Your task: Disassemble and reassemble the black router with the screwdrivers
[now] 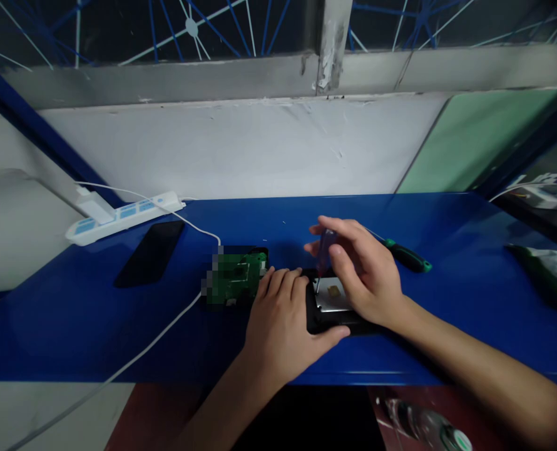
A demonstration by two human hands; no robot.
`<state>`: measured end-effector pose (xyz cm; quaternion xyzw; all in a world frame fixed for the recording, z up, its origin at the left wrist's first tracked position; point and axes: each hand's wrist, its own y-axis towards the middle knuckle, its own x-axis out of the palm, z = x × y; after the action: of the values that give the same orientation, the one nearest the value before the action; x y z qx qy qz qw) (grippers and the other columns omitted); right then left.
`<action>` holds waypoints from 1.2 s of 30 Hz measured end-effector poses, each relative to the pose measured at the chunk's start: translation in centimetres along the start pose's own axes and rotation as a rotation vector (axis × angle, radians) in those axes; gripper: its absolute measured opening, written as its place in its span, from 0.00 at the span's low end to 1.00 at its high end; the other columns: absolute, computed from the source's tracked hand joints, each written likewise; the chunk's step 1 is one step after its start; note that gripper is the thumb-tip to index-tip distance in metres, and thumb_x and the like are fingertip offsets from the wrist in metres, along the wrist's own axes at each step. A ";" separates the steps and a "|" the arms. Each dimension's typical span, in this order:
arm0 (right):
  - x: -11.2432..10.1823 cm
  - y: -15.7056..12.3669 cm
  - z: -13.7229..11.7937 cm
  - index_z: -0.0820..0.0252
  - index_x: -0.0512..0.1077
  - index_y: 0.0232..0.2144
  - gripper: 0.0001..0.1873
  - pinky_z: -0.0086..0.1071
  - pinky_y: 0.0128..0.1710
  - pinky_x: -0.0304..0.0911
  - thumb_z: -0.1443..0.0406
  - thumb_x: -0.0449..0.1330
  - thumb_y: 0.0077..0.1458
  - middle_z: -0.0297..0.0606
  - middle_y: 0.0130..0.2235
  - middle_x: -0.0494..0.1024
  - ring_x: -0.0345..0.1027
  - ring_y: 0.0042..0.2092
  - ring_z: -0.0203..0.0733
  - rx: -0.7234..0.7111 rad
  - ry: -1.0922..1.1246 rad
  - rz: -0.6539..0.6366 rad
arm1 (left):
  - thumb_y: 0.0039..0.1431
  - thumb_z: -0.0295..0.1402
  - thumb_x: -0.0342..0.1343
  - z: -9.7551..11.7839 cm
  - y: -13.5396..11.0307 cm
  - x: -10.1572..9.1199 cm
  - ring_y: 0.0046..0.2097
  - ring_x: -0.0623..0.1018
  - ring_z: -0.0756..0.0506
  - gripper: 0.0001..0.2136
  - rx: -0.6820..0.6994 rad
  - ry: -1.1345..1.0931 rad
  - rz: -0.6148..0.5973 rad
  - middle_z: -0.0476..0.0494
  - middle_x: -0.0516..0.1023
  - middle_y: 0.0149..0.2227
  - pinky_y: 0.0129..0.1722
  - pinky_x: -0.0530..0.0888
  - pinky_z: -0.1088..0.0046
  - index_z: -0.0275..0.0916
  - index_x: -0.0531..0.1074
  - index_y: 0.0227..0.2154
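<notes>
A: What stage do the parts show?

B: On the worktop [81, 326], a green circuit board [236, 275] lies exposed, left of a black case [311, 319]. A metal plate [337, 302] sits in the case. Judged thus, the board is uncovered and the work at the plate unfinished; whether a screw is being driven in or backed out cannot be told.

A: And the hands?

B: The right hand [372, 269] has its fingers closed around the handle of a screwdriver [326, 249], tip down at the plate's left side. The left hand [281, 319] lies over the case's left end; whether its fingers grip or merely rest is uncertain.

A: What is obscured?

B: The right hand covers the plate's right portion, the left any join between board and case. Coarse blocks mask the board's left edge.
</notes>
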<state>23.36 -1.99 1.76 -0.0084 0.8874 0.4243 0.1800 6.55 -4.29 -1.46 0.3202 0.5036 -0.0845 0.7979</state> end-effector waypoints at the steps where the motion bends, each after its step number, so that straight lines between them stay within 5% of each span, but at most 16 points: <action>1: 0.0 0.0 0.1 0.53 0.63 0.62 0.25 0.39 0.43 0.76 0.74 0.52 0.65 0.42 0.51 0.73 0.76 0.45 0.39 -0.004 -0.001 0.002 | 0.46 0.55 0.68 0.0 0.0 0.0 0.52 0.75 0.32 0.31 -0.001 -0.002 0.001 0.34 0.78 0.46 0.62 0.64 0.45 0.35 0.71 0.44; 9: -0.1 0.3 0.3 0.53 0.70 0.54 0.23 0.41 0.38 0.73 0.71 0.65 0.56 0.36 0.38 0.70 0.70 0.39 0.41 -0.116 -0.142 0.046 | 0.47 0.55 0.67 -0.1 0.0 0.1 0.52 0.75 0.32 0.33 -0.009 -0.006 -0.003 0.34 0.77 0.46 0.61 0.64 0.45 0.34 0.70 0.48; 16: -0.4 0.3 -0.3 0.58 0.61 0.64 0.26 0.38 0.44 0.73 0.74 0.51 0.65 0.45 0.52 0.75 0.76 0.46 0.38 -0.056 -0.056 -0.046 | 0.42 0.58 0.68 0.0 0.0 0.0 0.53 0.74 0.30 0.36 -0.009 -0.020 -0.020 0.34 0.77 0.48 0.61 0.64 0.44 0.36 0.70 0.47; 24: -0.6 0.7 0.0 0.60 0.72 0.48 0.17 0.37 0.36 0.69 0.68 0.67 0.56 0.37 0.34 0.74 0.68 0.36 0.38 -0.160 -0.194 0.021 | 0.38 0.57 0.71 0.0 -0.1 0.4 0.57 0.74 0.28 0.42 -0.008 -0.021 -0.014 0.30 0.76 0.51 0.59 0.68 0.43 0.35 0.67 0.52; 31: -0.9 0.5 -0.3 0.59 0.65 0.61 0.23 0.41 0.44 0.73 0.71 0.50 0.66 0.46 0.50 0.75 0.74 0.45 0.40 -0.071 -0.109 -0.049 | 0.44 0.59 0.67 0.0 -0.1 0.2 0.57 0.74 0.29 0.39 0.009 0.036 -0.003 0.29 0.78 0.52 0.63 0.63 0.41 0.34 0.68 0.51; 36: -0.8 0.6 -0.2 0.52 0.57 0.67 0.29 0.42 0.47 0.73 0.72 0.48 0.66 0.42 0.52 0.76 0.75 0.45 0.40 -0.033 -0.097 -0.080 | 0.47 0.60 0.65 -0.1 -0.2 0.4 0.60 0.72 0.28 0.39 0.020 0.060 -0.006 0.26 0.77 0.54 0.64 0.62 0.41 0.33 0.68 0.52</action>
<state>23.98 -1.91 2.58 -0.0264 0.8695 0.4312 0.2394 6.58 -4.30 -1.96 0.3292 0.5275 -0.0823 0.7789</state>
